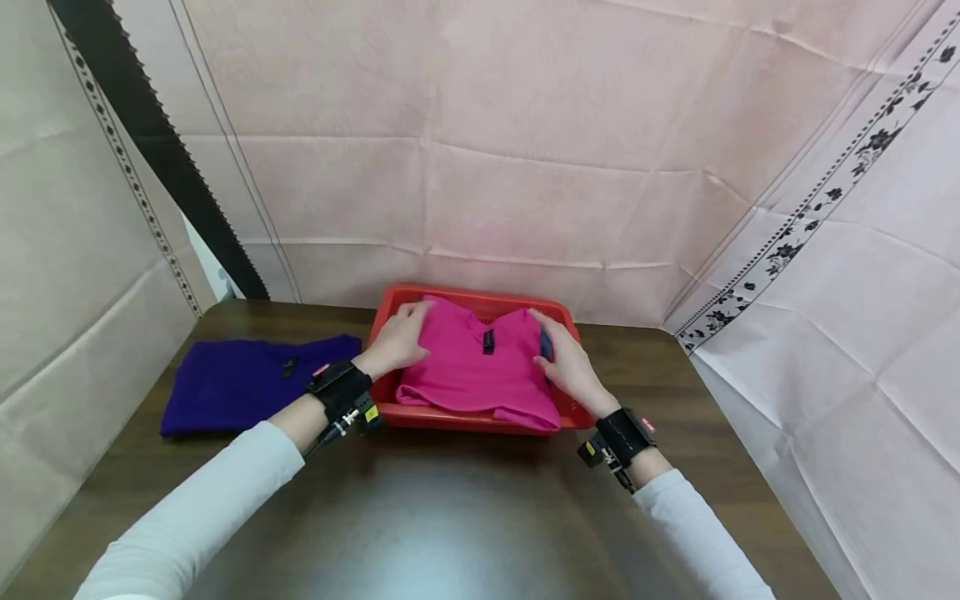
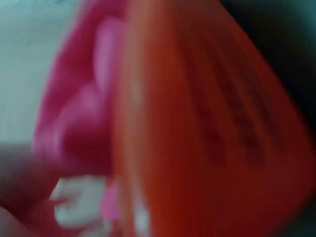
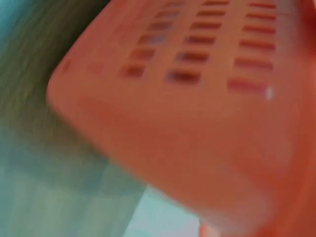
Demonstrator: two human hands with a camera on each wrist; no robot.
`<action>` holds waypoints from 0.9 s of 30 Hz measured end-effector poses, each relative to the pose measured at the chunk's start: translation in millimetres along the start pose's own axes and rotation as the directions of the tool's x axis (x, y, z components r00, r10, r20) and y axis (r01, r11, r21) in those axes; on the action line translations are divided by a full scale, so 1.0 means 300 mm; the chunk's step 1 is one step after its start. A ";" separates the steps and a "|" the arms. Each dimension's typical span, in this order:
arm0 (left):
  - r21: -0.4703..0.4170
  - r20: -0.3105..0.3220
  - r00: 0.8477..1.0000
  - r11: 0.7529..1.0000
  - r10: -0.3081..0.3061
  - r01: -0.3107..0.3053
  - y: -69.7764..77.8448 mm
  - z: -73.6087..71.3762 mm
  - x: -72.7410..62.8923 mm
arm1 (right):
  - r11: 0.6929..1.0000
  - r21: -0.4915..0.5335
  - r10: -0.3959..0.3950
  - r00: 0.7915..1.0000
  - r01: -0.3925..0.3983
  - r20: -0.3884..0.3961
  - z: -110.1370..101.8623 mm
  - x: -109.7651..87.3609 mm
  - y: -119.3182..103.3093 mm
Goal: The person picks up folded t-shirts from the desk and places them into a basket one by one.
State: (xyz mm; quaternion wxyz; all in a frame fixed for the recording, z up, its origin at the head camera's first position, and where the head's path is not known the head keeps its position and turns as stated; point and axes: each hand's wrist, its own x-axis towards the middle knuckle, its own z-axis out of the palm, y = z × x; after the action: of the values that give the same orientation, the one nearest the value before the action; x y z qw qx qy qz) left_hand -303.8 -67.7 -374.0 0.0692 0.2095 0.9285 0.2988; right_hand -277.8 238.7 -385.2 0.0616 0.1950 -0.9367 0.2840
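A folded pink shirt (image 1: 472,367) with a dark label at its neck lies in the red basket (image 1: 450,419), its lower right corner over the front rim. My left hand (image 1: 395,342) touches the shirt's left side, thumb and fingers spread apart. On the opposite side my right hand (image 1: 567,362) has its fingertips at the shirt's upper right edge, thumb apart below them. Between that thumb and fingers shows a dark blue piece (image 1: 546,343) inside the basket. In the blurred left wrist view, pink fabric (image 2: 84,118) bulges beside the basket's rim.
A folded purple shirt (image 1: 240,379) lies on the brown table (image 1: 420,517), left of the basket. Pale hanging sheets (image 1: 525,200) surround the table at the back and both sides. The right wrist view shows the basket's slotted wall (image 3: 163,113).
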 end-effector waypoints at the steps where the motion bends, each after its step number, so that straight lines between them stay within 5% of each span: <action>1: 0.122 0.029 0.997 0.989 0.075 -0.078 0.011 -0.003 -0.008 | 0.997 -0.025 -0.071 0.997 0.072 0.042 -0.003 -0.008 -0.006; 4: 0.288 0.258 0.950 0.925 0.175 -0.248 0.032 -0.003 -0.021 | 0.985 -0.009 -0.166 0.948 0.175 0.273 -0.005 -0.025 -0.022; 7: 0.327 0.453 0.890 0.917 0.060 -0.229 0.038 0.009 -0.033 | 0.997 0.015 -0.070 0.870 0.072 0.487 0.002 -0.038 -0.027; 10: 0.405 0.512 0.858 0.895 -0.051 -0.189 0.033 0.029 -0.047 | 0.999 -0.045 0.030 0.806 -0.004 0.591 0.013 -0.051 -0.018; 14: 0.489 0.513 0.852 0.852 -0.106 -0.189 0.031 0.051 -0.065 | 0.988 -0.136 0.035 0.773 0.067 0.633 0.028 -0.058 0.003; 17: 0.523 0.506 0.855 0.829 -0.115 -0.199 0.036 0.058 -0.077 | 0.979 -0.186 0.060 0.767 0.078 0.639 0.037 -0.058 0.007; 21: 0.508 0.489 0.867 0.839 -0.095 -0.195 0.037 0.053 -0.077 | 0.981 -0.193 0.102 0.774 0.027 0.625 0.039 -0.055 0.003; 24: 0.448 0.458 0.889 0.869 -0.021 -0.211 0.032 0.040 -0.069 | 0.989 -0.138 0.032 0.826 0.056 0.563 0.032 -0.054 0.006; 27: 0.319 0.397 0.910 0.910 0.124 -0.263 0.025 0.021 -0.070 | 0.992 -0.052 -0.082 0.897 0.116 0.435 0.019 -0.058 0.013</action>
State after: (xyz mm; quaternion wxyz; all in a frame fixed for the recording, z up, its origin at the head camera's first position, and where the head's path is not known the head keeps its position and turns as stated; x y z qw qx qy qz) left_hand -280.6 -67.9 -374.5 0.1709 0.3635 0.9121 0.0818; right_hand -263.6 244.2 -396.0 -0.1257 0.2979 -0.9262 0.1941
